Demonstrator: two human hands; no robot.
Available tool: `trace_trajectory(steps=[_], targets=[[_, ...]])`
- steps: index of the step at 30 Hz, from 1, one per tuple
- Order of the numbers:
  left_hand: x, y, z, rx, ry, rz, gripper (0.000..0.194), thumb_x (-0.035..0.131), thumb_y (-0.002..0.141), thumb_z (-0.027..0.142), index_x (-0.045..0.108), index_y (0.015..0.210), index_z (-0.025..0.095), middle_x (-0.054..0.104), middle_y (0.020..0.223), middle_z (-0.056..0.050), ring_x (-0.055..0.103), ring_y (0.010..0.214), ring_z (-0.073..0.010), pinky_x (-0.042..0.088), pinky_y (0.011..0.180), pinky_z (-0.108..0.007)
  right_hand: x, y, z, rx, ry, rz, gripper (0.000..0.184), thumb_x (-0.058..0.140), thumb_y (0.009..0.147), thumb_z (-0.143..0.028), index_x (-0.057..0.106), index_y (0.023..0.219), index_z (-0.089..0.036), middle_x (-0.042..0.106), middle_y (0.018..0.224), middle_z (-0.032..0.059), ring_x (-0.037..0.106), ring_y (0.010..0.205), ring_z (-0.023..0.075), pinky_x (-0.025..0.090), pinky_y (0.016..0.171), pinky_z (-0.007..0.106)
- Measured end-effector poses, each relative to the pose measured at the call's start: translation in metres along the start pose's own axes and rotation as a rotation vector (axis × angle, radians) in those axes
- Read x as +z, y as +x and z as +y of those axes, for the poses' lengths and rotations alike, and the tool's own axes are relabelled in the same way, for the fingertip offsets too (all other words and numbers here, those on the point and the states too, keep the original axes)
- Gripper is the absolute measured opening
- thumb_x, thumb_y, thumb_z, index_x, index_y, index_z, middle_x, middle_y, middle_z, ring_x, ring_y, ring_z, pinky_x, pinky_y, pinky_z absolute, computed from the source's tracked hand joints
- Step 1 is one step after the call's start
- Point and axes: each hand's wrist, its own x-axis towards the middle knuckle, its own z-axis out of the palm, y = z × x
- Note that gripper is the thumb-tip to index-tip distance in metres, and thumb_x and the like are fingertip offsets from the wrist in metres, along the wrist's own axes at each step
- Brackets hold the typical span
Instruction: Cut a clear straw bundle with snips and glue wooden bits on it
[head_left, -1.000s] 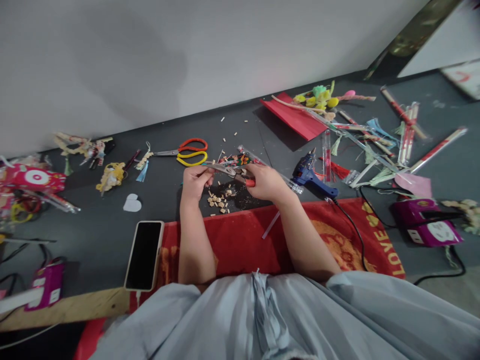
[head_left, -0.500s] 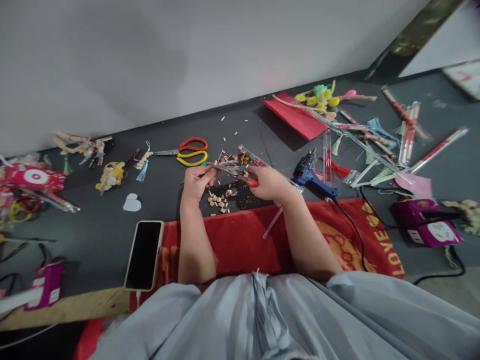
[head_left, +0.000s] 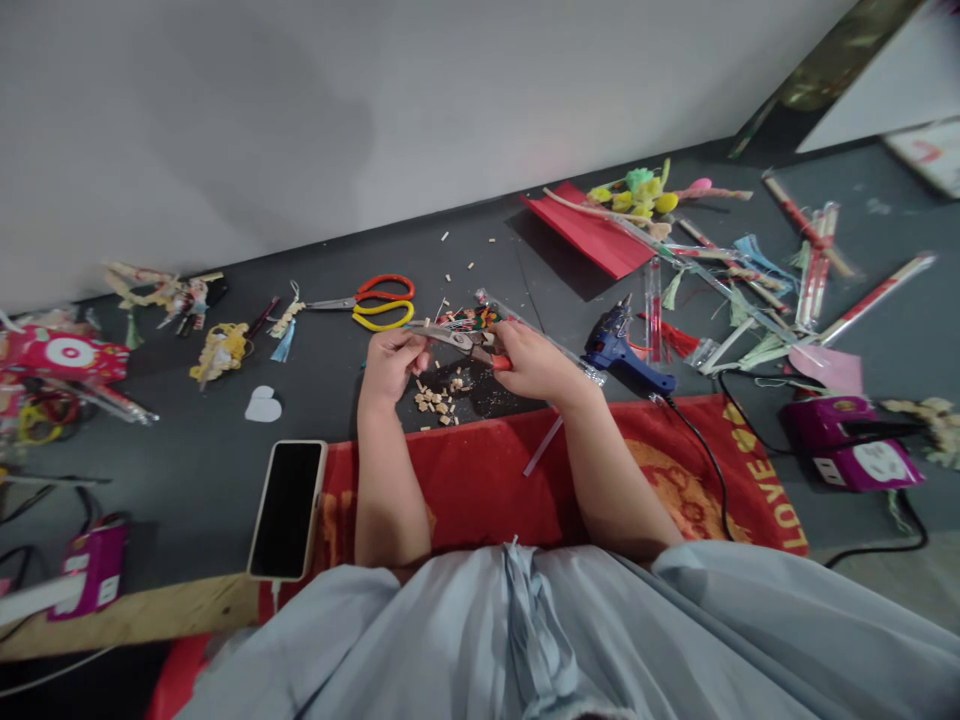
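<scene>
My right hand (head_left: 536,362) is wrapped round the orange handles of metal shears (head_left: 450,336), whose blades point left. Close to the blade tips, my left hand (head_left: 394,365) is closed in a pinch. A tiny pale piece shows by its fingertips, too small to make out clearly. Below the shears lies a scatter of small pale wooden bits (head_left: 435,402) on the dark table. Just beyond them is a colourful patterned item (head_left: 469,318), partly covered by the shears and my right hand.
Scissors with red and yellow handles (head_left: 384,302) lie beyond my left hand. A blue glue gun (head_left: 619,350) rests right of my right hand, its cord crossing the red towel (head_left: 480,480). A phone (head_left: 289,510) lies at left; red paper (head_left: 592,235) and wrapped sticks (head_left: 817,265) are farther right.
The shears' blades shift and tilt slightly between my hands, looking narrower half a second ago and broader now. Both hands stay in nearly the same place, still closed.
</scene>
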Motion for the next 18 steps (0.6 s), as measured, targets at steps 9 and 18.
trace_trajectory(steps=[9,18], targets=[[0.0018,-0.0005,0.0032,0.025,-0.072,-0.05,0.038,0.074,0.066,0.044,0.055,0.05,0.015,0.049,0.039,0.003,0.041,0.036,-0.0047,0.029,0.039,-0.02,0.0014,-0.0008,-0.0008,-0.031,0.027,0.005,0.029,0.044,0.064,-0.021,0.042,0.093,-0.016,0.053,0.09,0.0117,0.05,0.084,0.0246,0.043,0.079,0.04],[0.0013,-0.0005,0.0015,0.016,-0.068,-0.063,0.035,0.073,0.067,0.047,0.061,0.058,0.016,0.047,0.039,0.004,0.041,0.036,-0.0053,0.028,0.038,-0.02,-0.001,-0.0018,-0.0006,-0.036,-0.002,0.019,0.032,0.044,0.065,-0.022,0.043,0.096,-0.015,0.053,0.093,0.0132,0.05,0.088,0.0268,0.044,0.084,0.042]])
